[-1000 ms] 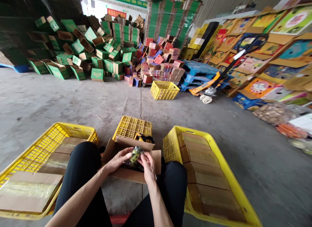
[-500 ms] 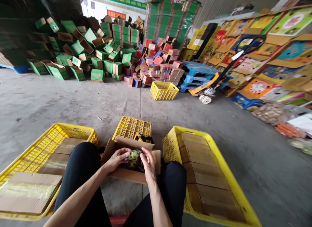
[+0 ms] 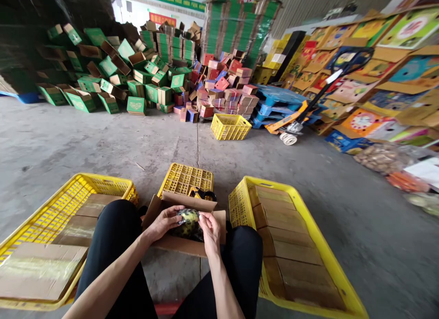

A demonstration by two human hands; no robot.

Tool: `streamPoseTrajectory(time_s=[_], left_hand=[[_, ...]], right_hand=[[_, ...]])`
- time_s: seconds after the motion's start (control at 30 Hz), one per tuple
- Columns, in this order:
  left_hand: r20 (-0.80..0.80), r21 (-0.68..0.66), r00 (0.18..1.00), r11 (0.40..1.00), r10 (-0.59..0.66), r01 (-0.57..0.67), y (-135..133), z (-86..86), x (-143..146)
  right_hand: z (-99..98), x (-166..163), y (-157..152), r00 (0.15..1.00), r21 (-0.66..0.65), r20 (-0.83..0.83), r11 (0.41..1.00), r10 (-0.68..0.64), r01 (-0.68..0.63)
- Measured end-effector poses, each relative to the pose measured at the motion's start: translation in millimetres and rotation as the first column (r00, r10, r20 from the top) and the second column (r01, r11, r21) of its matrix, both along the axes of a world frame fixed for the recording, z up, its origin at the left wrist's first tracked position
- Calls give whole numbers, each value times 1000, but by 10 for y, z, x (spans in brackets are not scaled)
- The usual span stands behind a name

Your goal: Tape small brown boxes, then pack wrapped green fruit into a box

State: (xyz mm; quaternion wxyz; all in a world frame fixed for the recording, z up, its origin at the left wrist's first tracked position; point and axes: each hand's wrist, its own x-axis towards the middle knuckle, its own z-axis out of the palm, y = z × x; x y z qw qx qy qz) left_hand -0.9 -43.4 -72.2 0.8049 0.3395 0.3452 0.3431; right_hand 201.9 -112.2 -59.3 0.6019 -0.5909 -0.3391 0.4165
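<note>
Between my knees stands an open cardboard box [image 3: 192,250] with its flaps up. Over it my left hand [image 3: 167,223] and my right hand [image 3: 210,227] hold a yellow-green, dark-patterned plastic packet [image 3: 188,215] between them. My left fingers are closed on its left end, and my right thumb and fingers pinch its right end. What is inside the packet I cannot make out. More yellow-and-black packets [image 3: 188,231] lie in the box below, partly hidden by my hands. Behind the box, a yellow-and-black tape dispenser [image 3: 203,194] rests by an upturned yellow crate [image 3: 185,178].
Yellow crates with taped cardboard boxes stand at my left [image 3: 132,191] and right [image 3: 291,189]. Farther off are another yellow crate [image 3: 231,127], a pallet jack [image 3: 291,127], blue pallets [image 3: 274,97], a heap of green boxes [image 3: 137,105] and stacked fruit cartons [image 3: 370,124].
My right fingers have come down and closed into a pinch on the packet's right end. The packet now lies more level, and my left hand has barely moved.
</note>
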Motion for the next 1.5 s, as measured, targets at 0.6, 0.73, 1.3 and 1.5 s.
streamPoseTrajectory(time_s=[0.6, 0.73, 1.3, 1.5], left_hand=[[64, -34, 997, 998, -43, 46, 9, 3, 16], [30, 34, 1000, 999, 11, -12, 14, -26, 17], [-5, 183, 996, 979, -85, 84, -39, 52, 50], [-104, 237, 991, 966, -83, 106, -57, 94, 65]], right_hand=[[-15, -17, 14, 1000, 42, -1, 999, 0, 0], [2, -34, 4, 999, 38, -29, 999, 27, -26], [12, -10, -11, 999, -34, 35, 999, -14, 15], [81, -32, -14, 999, 4, 28, 1000, 24, -25]])
